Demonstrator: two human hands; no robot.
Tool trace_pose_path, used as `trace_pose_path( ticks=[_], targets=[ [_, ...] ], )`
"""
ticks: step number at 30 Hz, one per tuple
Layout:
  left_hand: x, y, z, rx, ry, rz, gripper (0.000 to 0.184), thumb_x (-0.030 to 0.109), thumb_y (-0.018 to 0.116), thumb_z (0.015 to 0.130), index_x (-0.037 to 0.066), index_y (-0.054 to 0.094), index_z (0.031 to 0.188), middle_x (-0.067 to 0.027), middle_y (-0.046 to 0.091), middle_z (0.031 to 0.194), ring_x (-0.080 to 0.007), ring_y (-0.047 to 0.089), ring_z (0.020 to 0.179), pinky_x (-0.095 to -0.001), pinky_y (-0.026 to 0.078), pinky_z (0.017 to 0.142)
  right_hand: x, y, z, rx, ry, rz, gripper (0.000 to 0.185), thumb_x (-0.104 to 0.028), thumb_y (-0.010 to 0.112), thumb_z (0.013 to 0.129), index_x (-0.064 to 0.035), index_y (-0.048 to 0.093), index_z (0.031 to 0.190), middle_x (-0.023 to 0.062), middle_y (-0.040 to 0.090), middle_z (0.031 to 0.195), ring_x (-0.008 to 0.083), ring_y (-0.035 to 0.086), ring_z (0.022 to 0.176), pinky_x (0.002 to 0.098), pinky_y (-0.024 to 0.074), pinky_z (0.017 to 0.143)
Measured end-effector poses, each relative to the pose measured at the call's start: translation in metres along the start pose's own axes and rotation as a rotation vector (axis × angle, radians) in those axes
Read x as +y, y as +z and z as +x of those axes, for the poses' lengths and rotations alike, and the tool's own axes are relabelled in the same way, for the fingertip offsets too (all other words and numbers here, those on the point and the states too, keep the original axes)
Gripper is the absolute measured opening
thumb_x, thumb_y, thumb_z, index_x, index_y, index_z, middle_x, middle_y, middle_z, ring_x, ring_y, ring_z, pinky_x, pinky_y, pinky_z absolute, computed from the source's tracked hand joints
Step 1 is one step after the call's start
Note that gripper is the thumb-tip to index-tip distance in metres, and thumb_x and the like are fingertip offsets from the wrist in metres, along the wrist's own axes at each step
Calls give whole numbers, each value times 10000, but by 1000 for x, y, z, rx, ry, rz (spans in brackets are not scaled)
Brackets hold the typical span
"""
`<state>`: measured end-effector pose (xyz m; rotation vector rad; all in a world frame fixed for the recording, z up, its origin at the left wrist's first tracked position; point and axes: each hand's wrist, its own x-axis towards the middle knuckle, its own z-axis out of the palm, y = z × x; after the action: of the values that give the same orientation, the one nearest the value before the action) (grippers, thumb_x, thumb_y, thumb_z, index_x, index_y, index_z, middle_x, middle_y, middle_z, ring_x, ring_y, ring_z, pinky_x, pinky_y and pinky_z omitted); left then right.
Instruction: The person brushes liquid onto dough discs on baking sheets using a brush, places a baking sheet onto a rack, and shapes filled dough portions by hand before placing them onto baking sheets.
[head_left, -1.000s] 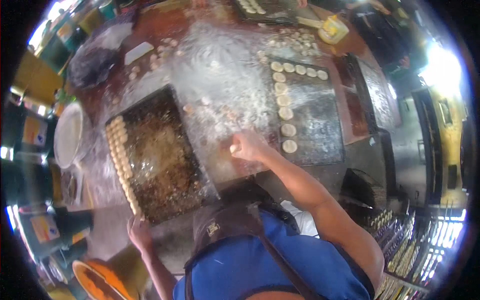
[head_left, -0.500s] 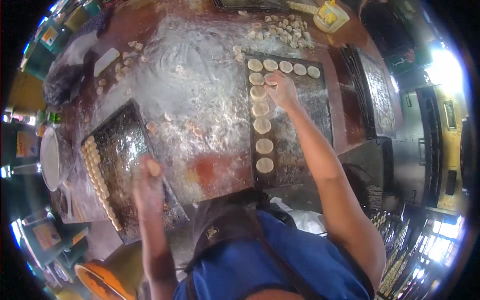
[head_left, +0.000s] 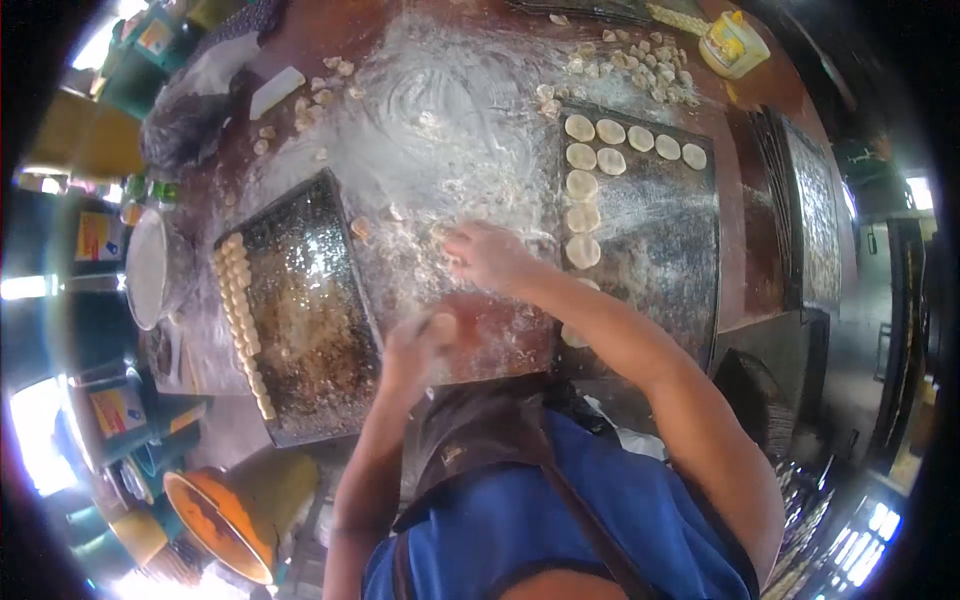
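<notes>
My left hand (head_left: 408,355), slightly blurred, is closed on a pale piece of dough (head_left: 441,327) above the near part of the floured table. Just beyond it my right hand (head_left: 492,258) reaches across the table, its fingers curled down onto a small dough lump (head_left: 440,231), partly hidden under the fingertips. To the right lies a dark baking tray (head_left: 655,265) with flat dough discs (head_left: 582,186) along its far edge and left side; my right forearm covers some of them. At left, another dark tray (head_left: 310,310) carries rows of small dough balls (head_left: 240,300).
Loose dough lumps (head_left: 655,68) lie at the back right beside a yellow-and-white tub (head_left: 733,45). Stacked trays (head_left: 812,215) lean at the right. A white scraper (head_left: 277,92) and black plastic bag (head_left: 190,125) lie at the back left; a round pan (head_left: 148,270) stands left.
My right hand has left a disc in the right tray's second row and moved left to the table's middle. My left hand has moved right from over the left tray. The view has shifted.
</notes>
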<state>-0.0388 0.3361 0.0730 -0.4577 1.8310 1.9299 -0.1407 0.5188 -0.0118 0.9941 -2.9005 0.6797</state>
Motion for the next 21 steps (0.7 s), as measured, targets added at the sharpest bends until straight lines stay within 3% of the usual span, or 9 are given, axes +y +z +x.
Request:
trace_pose_path(
  ticks=[2, 4, 5, 6, 7, 12, 15, 18, 21],
  targets=[
    [0, -10, 0, -176, -63, 158, 208, 100, 593, 930, -63, 644, 1048, -34, 638, 842, -115, 581, 731, -256, 486, 694, -26, -21, 4, -35, 142, 118, 292, -269, 665, 875, -99, 622, 1109, 133, 647, 1060, 266, 626, 1022, 386, 526, 872],
    [-32, -34, 16, -10, 108, 227, 237, 141, 589, 953, -51, 652, 1078, -24, 643, 849, -111, 560, 734, -252, 455, 650, -71, -44, 10, -77, 267, 231, 299, -268, 672, 871, -96, 617, 1109, 124, 655, 1039, 258, 634, 988, 385, 535, 840],
    [-46, -41, 22, -75, 168, -335, 241, 160, 569, 977, -45, 656, 1071, -16, 631, 842, -97, 532, 722, -258, 426, 620, -108, -48, 4, 230, 367, 437, 296, -238, 680, 862, -85, 619, 1107, 124, 657, 1014, 257, 632, 961, 387, 530, 820],
    [-38, -45, 16, -92, 186, -347, 241, 160, 569, 977, -45, 656, 1071, -16, 631, 842, -97, 532, 722, -258, 426, 620, -135, -51, 1, 546, 450, 636, 294, -208, 689, 853, -74, 621, 1105, 124, 658, 990, 256, 630, 933, 390, 525, 801],
    [-29, -48, 8, -12, 109, -349, 236, 157, 558, 986, -38, 656, 1075, -14, 627, 838, -93, 527, 716, -257, 422, 620, -150, -54, 0, 171, 432, 457, 302, -145, 705, 825, -37, 646, 1100, 127, 665, 983, 253, 629, 925, 381, 507, 815],
    [-20, -87, -22, -172, 121, -340, 260, 98, 534, 987, -34, 606, 1200, -39, 662, 950, -111, 609, 838, -255, 502, 746, -178, -44, -16, 354, 178, 280, 252, -213, 732, 814, -71, 701, 1020, 76, 679, 875, 234, 640, 738, 335, 523, 822],
    [-1, -85, -42, -280, 202, -65, 274, -6, 539, 941, -31, 592, 1209, -64, 669, 1011, -150, 657, 903, -259, 546, 811, -185, -47, -30, -15, 666, 1119, 341, -160, 762, 760, -45, 704, 1076, 110, 721, 1011, 224, 682, 878, 323, 523, 811],
    [-3, -80, -32, -477, 304, -277, 313, -52, 560, 899, -14, 621, 1203, -89, 693, 1009, -149, 680, 874, -260, 574, 767, -187, -41, -38, 221, 675, 366, 263, -160, 691, 814, -43, 695, 1049, 138, 702, 975, 318, 690, 827, 385, 539, 768],
    [-12, -80, -9, -222, 292, 50, 279, -101, 554, 847, -23, 678, 1085, -122, 716, 996, -162, 688, 899, -294, 561, 806, -212, -36, -43, 393, 495, 258, 253, -21, 658, 766, -18, 699, 1015, 160, 708, 993, 271, 696, 874, 350, 542, 802]
  ],
)
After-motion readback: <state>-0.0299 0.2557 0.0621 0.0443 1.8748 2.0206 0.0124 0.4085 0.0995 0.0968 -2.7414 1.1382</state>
